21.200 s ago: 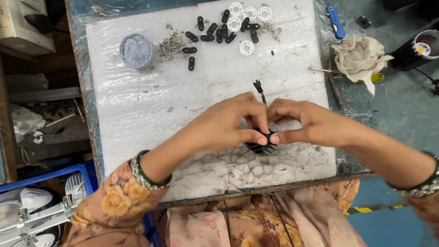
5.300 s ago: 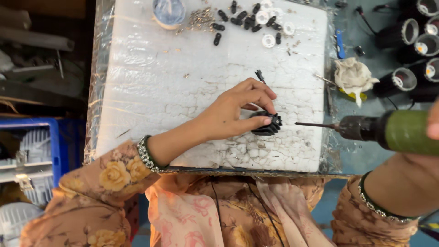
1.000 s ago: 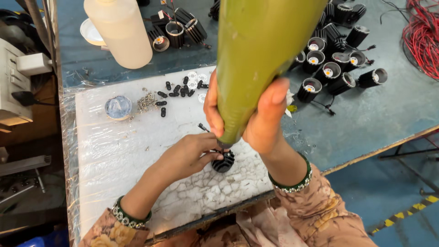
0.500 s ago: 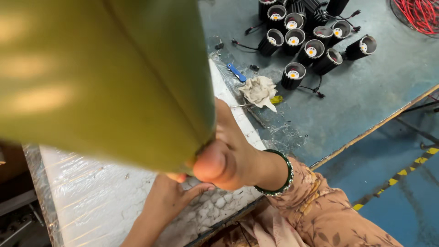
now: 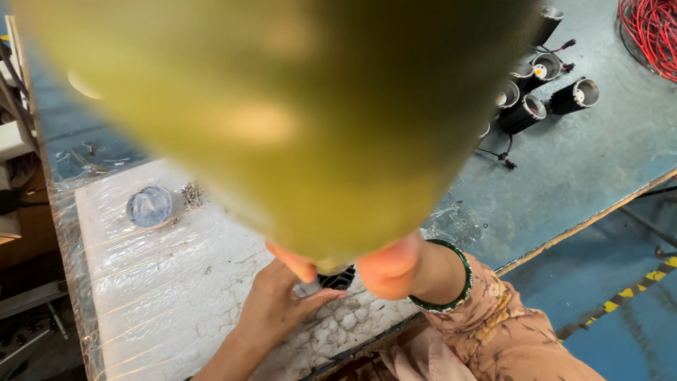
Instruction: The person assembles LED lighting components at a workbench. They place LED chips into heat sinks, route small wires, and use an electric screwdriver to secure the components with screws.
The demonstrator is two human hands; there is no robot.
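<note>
Blur fills most of the view: a yellow-green tool body point(image 5: 282, 120), held upright close to the camera by the right hand point(image 5: 384, 264), whose fingers point(image 5: 296, 262) wrap its lower end (how tightly cannot be told, since the tool hides most of them). Below it the left hand point(image 5: 282, 310) lies on the white foam sheet point(image 5: 176, 282), fingers spread flat and pressing against a black finned part point(image 5: 338, 279), of which only a sliver shows between the two hands. A green bangle point(image 5: 451, 282) circles the right wrist. Farther up the sheet sit a small round clear dish point(image 5: 149, 206) and a scatter of screws point(image 5: 190, 194). On the blue-grey tabletop point(image 5: 585, 162) stand several black cylindrical lamp housings point(image 5: 550, 85), with red wires point(image 5: 652, 32) near the corner.
</note>
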